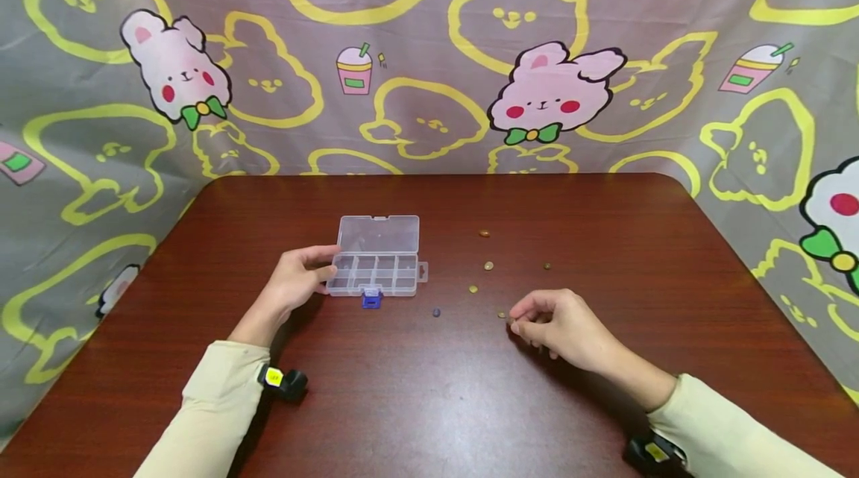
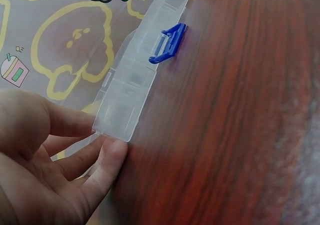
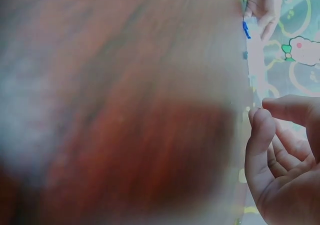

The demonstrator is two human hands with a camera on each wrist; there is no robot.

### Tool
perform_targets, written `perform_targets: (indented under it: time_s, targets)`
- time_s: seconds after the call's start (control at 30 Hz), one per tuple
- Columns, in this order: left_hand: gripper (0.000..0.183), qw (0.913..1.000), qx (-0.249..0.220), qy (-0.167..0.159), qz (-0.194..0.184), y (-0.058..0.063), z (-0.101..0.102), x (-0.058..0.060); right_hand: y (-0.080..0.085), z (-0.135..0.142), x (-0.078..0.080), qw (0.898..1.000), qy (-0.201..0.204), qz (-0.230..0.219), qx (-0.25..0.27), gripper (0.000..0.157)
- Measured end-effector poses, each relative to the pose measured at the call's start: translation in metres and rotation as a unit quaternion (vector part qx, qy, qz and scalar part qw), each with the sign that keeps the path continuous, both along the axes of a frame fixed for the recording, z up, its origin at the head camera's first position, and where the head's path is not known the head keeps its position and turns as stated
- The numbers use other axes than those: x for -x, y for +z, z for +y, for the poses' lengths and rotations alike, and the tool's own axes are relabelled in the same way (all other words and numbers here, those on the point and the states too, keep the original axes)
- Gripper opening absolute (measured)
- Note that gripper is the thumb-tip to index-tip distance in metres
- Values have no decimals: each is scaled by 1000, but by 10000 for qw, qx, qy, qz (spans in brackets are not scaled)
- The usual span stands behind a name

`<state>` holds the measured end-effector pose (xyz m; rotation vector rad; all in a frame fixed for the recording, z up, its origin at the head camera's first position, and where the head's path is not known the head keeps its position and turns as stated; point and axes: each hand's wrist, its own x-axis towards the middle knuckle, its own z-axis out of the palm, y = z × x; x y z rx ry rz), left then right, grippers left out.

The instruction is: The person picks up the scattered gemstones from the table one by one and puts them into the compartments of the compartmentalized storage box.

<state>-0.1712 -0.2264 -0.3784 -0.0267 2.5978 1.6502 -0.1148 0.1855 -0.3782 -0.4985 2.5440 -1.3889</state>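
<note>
A clear plastic compartment box (image 1: 373,285) stands on the table with its lid (image 1: 379,234) raised and its blue latch (image 1: 371,299) hanging at the front. My left hand (image 1: 297,280) holds the box's left end; in the left wrist view its thumb and fingers touch the end wall. My right hand (image 1: 567,329) is low over the table to the right, thumb and index fingertips pinching a tiny dark piece, mostly hidden. Just left of those fingertips lies a small yellowish bead-like piece (image 1: 501,315). A dark blue round piece (image 1: 436,312) lies between box and right hand.
More small pieces lie beyond the right hand: a yellow one (image 1: 473,289), a pale one (image 1: 488,266), a dark greenish one (image 1: 546,266) and an orange-brown one (image 1: 485,233). A patterned cloth (image 1: 429,53) hangs behind the brown table (image 1: 268,198).
</note>
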Motion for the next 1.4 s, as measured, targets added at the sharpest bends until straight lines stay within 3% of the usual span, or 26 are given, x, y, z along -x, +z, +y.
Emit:
perform_targets:
  time_s: [0.63, 1.4]
  targets:
    - [39, 9999, 69, 99, -59, 1, 1, -1, 10, -24, 15, 9996, 81, 21, 258, 8]
    - [39, 9997, -14, 227, -70, -2, 3, 0, 18, -69, 40, 9996, 126, -95, 213, 9]
